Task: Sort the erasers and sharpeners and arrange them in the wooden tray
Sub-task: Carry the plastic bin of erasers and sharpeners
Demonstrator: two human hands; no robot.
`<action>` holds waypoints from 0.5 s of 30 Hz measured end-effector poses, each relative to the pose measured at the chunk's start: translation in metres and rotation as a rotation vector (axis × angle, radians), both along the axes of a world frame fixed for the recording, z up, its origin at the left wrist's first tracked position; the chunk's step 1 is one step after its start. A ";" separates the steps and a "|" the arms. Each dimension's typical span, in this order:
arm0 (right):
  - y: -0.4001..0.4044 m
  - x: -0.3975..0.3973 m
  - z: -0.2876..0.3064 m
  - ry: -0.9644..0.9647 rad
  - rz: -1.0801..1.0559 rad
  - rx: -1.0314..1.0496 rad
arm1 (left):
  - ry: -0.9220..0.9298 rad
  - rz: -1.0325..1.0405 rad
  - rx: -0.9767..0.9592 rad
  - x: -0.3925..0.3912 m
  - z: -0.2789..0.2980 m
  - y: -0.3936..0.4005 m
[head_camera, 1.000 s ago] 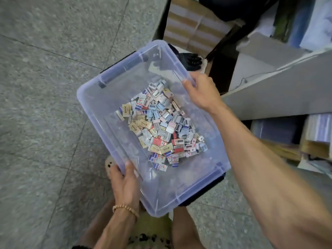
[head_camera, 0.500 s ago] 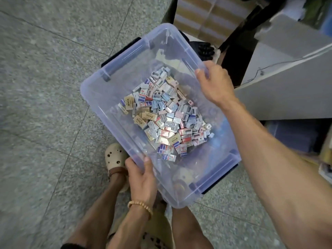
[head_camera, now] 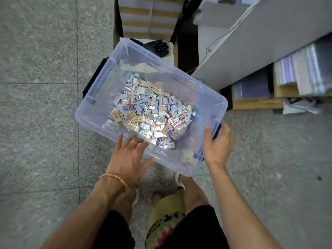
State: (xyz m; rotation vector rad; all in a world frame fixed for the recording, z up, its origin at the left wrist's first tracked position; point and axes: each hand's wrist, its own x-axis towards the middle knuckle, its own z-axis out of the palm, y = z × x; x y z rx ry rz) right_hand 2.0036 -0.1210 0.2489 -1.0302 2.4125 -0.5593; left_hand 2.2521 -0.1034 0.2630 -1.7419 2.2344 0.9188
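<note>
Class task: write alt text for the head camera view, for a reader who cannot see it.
A clear plastic bin holding a heap of small erasers and sharpeners sits on a grey floor. The left hand and right hand reach open at its near edge.

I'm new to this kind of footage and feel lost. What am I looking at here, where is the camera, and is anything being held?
There is no machine: a person wears one camera on the head, looking down at their own arms. On the stone floor stands a clear plastic bin holding a heap of small packaged erasers and sharpeners. The left hand, with a bead bracelet on the wrist, is spread open at the bin's near edge. The right hand is open at its near right corner. Neither grips anything. No wooden tray is in view. Striped cardboard boxes and stacked stock lie beyond.
</note>
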 end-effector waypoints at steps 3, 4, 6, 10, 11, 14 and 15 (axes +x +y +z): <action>0.020 0.003 -0.023 -0.138 -0.189 -0.002 | -0.079 -0.227 -0.036 0.016 -0.021 -0.015; 0.020 0.005 -0.028 -0.187 -0.214 -0.031 | -0.071 -0.263 -0.060 0.019 -0.026 -0.019; 0.016 0.006 -0.036 -0.198 -0.250 -0.114 | -0.003 -0.289 -0.118 0.020 -0.030 -0.025; -0.011 -0.013 -0.042 -0.211 -0.228 -0.196 | 0.100 -0.237 -0.229 0.000 -0.030 -0.029; -0.022 -0.024 -0.042 -0.219 -0.184 -0.196 | 0.116 -0.203 -0.226 -0.010 -0.030 -0.030; -0.066 -0.056 -0.037 -0.187 -0.005 -0.178 | 0.155 -0.083 -0.214 -0.048 -0.030 -0.037; -0.080 -0.065 -0.036 -0.170 0.056 -0.167 | 0.166 -0.045 -0.207 -0.059 -0.029 -0.038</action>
